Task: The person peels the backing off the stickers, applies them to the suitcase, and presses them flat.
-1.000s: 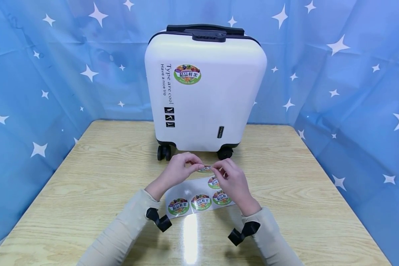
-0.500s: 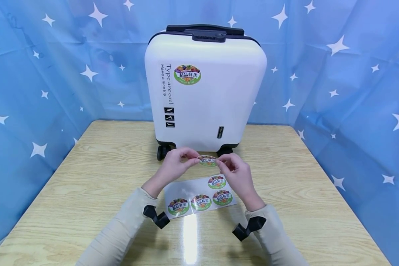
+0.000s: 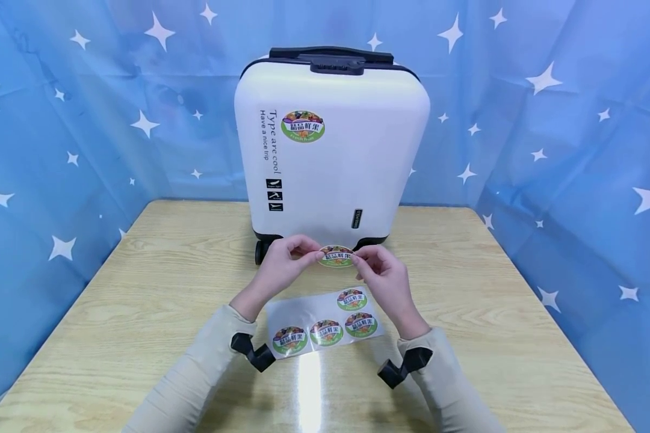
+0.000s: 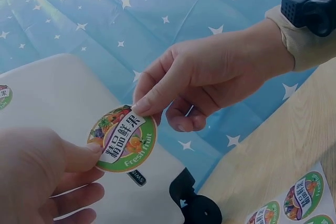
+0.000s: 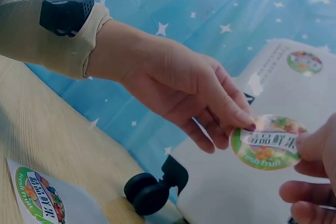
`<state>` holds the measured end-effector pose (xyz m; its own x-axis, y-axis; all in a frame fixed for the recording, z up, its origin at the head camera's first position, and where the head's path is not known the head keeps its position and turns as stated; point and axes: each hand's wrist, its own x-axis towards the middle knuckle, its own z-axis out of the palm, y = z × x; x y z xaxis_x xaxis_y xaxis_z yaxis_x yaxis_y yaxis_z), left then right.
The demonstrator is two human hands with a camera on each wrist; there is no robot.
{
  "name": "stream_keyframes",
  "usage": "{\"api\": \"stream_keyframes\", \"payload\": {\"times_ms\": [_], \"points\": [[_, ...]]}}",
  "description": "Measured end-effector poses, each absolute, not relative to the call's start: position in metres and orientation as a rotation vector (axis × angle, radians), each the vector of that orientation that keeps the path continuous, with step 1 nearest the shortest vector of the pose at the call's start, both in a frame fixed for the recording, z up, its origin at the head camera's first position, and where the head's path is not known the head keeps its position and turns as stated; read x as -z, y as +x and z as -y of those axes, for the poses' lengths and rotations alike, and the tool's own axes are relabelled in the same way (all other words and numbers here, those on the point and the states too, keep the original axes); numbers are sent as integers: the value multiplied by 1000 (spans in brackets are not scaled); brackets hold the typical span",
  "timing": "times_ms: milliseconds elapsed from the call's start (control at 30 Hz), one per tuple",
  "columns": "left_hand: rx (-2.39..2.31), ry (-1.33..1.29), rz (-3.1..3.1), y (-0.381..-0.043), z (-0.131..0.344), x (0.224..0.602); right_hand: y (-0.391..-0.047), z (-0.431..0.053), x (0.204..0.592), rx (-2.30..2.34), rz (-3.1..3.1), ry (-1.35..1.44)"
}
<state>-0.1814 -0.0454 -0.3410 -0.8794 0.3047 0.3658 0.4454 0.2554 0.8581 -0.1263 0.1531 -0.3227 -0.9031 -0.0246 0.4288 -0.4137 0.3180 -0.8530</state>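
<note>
Between both hands, in front of the suitcase's lower edge, hangs an oval fruit sticker printed "Fresh fruit". My left hand pinches its left end between thumb and forefinger. The right end is pinched the same way by my right hand. In the left wrist view the loose sticker faces the camera, apart from any surface. Behind it stands a white suitcase with black wheels. Another fruit sticker is on the suitcase's upper left. A sticker sheet with several stickers lies below the hands.
The wooden table carries the suitcase and the sheet. A blue curtain with white stars surrounds the table's back and sides. Black printed lettering runs down the suitcase's left side, and a small black label is at its lower right.
Both hands have risen away from the sheet, toward the suitcase, with the sticker between them. The sticker now shows its printed face more fully. The head view has tilted slightly.
</note>
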Motion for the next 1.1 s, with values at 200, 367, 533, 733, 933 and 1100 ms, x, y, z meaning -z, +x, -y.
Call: {"api": "stream_keyframes", "payload": {"times_ms": [200, 367, 533, 733, 933, 1100], "points": [[1674, -689, 2404, -168, 43, 321, -131, -154, 322, -1628, 2278, 386], [1641, -731, 2385, -167, 42, 314, -134, -156, 318, -1610, 2285, 355], [1598, -750, 2345, -183, 42, 329, -135, -155, 314, -1599, 2286, 360], [1532, -730, 2338, -184, 42, 323, -135, -154, 308, -1580, 2278, 398], [1517, -745, 2303, -187, 43, 313, -139, -155, 303, -1590, 2255, 448], [1529, -731, 2302, -187, 41, 303, -142, -156, 296, -1623, 2246, 459]]}}
